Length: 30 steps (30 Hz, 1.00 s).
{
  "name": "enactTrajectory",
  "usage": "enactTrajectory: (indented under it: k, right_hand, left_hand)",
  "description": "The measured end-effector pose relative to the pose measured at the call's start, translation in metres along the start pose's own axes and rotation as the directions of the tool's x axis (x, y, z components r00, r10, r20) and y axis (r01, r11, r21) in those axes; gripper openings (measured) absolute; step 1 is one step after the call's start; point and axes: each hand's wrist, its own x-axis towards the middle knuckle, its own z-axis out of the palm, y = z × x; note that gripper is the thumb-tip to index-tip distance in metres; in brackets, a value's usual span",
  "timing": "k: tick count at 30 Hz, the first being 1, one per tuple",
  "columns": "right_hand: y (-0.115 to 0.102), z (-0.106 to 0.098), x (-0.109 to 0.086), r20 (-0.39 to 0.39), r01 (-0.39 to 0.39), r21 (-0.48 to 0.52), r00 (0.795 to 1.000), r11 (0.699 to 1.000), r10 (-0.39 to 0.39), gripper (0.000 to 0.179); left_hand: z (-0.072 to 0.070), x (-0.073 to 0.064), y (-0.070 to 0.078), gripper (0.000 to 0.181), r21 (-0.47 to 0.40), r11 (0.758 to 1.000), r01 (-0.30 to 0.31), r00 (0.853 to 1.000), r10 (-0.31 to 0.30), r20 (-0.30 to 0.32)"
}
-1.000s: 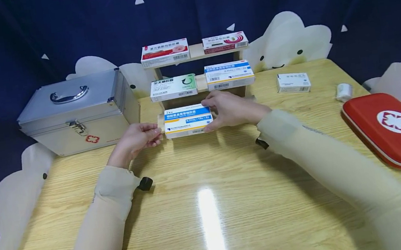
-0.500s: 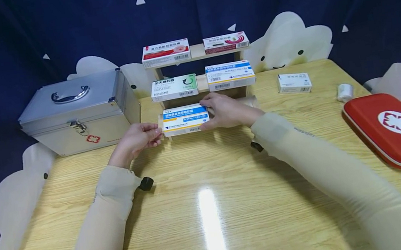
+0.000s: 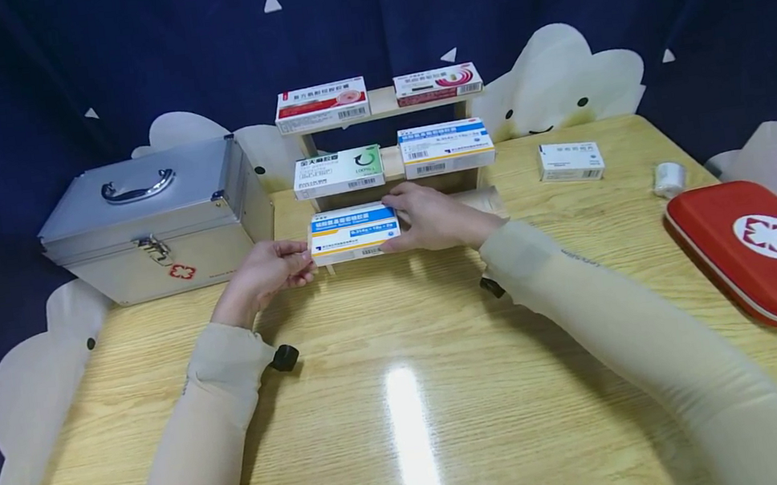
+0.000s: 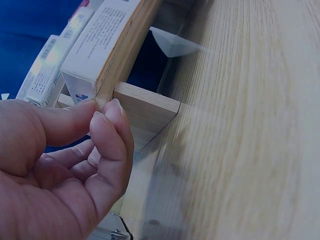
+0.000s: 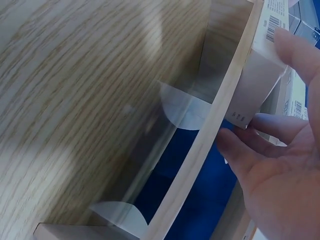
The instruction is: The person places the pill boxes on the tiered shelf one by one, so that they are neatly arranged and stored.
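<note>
A white, blue and yellow medicine box (image 3: 354, 232) lies on the lowest board of a wooden display shelf (image 5: 192, 150). My right hand (image 3: 438, 216) grips the box's right end, thumb at the front and fingers behind. At the other end, my left hand (image 3: 267, 272) pinches the left tip of that board between thumb and index finger, right beside the box's corner. Above it, a green-and-white box (image 3: 338, 172) and another blue-and-white box (image 3: 445, 146) sit on the middle board. Two red-and-white boxes, one on the left (image 3: 322, 105) and one on the right (image 3: 438, 83), top the shelf.
A silver first-aid case (image 3: 156, 222) stands left of the shelf. To the right are a small white box (image 3: 571, 161), a white roll (image 3: 669, 180) and a red first-aid pouch (image 3: 768, 252). A dark blue curtain (image 3: 332, 23) hangs behind the table.
The medicine box has slid a little to the left along the lowest board, my right hand moving with it. My left hand has stayed at the board's end.
</note>
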Motion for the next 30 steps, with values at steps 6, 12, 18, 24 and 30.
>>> enactTrajectory:
  k: [6,12,18,24,30]
  right_hand:
    - [-0.001,0.001,0.001,0.006,-0.006,-0.002,1.000,1.000,0.006,0.093]
    - [0.000,-0.001,-0.005,0.020,-0.012,0.015,1.000,1.000,0.012,0.094]
    - [0.011,-0.019,-0.034,-0.004,0.077,0.026,0.997,0.997,-0.077,0.090]
    - [0.035,-0.060,-0.083,-0.033,0.150,-0.031,0.988,0.988,-0.151,0.074]
    - [0.075,-0.106,-0.125,-0.088,0.046,-0.037,0.995,0.998,-0.049,0.063]
  left_hand:
    - [0.001,0.000,0.000,0.034,0.003,1.000,-0.001,1.000,0.001,0.003]
    - [0.000,-0.001,-0.001,0.036,-0.004,1.000,-0.001,1.000,0.001,0.004]
    - [0.000,-0.001,0.000,0.036,-0.009,1.000,0.000,1.000,0.000,0.003]
    - [0.000,0.001,0.002,0.036,0.004,1.000,-0.005,1.000,0.005,0.001]
    - [-0.001,0.000,-0.001,0.035,0.004,1.000,-0.007,1.000,0.007,0.004]
